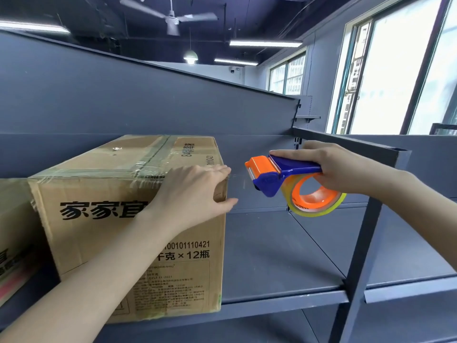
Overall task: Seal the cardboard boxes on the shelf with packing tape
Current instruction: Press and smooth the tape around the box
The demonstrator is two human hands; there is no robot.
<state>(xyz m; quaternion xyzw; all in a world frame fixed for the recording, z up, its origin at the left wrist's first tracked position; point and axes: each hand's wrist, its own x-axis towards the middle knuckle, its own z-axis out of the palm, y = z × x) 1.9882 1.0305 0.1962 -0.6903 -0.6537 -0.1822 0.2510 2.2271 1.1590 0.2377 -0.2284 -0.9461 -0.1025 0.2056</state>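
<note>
On the upper right front corner of the cardboard box [103,243], the left hand [193,191] lies flat. Its fingers are straight and press the top edge, and the thumb reaches a little past the right side of the box; it grips nothing. Under and behind this hand, bands of glossy tape [153,154] already cross the top of the box.

To the right of this corner, apart from the box and at about the height of its top, the right hand [346,169] is closed around the blue handle of the tape dispenser [272,174]. The orange cutter end points left, straight toward the corner under the left hand, and the tape roll [319,206] hangs below the handle. The long axis of the dispenser runs left to right, roughly in line with the front top edge of the box. A thin clear strand perhaps spans the gap, but it is too faint to be sure.

The box stands at the front edge of the shelf [272,256], beside a second box [12,231] at the left edge of the view. I judge that the next move goes across this short gap, with the left hand steadying the box.
</note>
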